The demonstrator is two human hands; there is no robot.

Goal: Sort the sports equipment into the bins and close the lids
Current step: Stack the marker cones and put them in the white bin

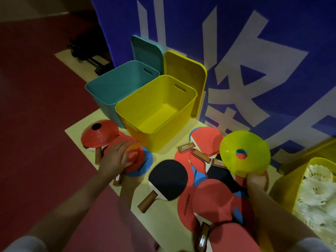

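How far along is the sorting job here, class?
Barely begun. Done: nothing yet; the yellow bin looks empty and the teal bin shows nothing inside. In hand: the right hand holds a yellow disc cone; the left hand rests on an orange cone. Left: the paddles scattered on the table, the red cone, and both lids leaning behind.

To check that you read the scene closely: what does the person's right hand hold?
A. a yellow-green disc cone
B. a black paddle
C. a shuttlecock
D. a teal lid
A: the right hand pinches the yellow-green disc cone by its lower edge, lifted above the paddles; the black paddle lies untouched on the table and the teal lid leans behind the bins.
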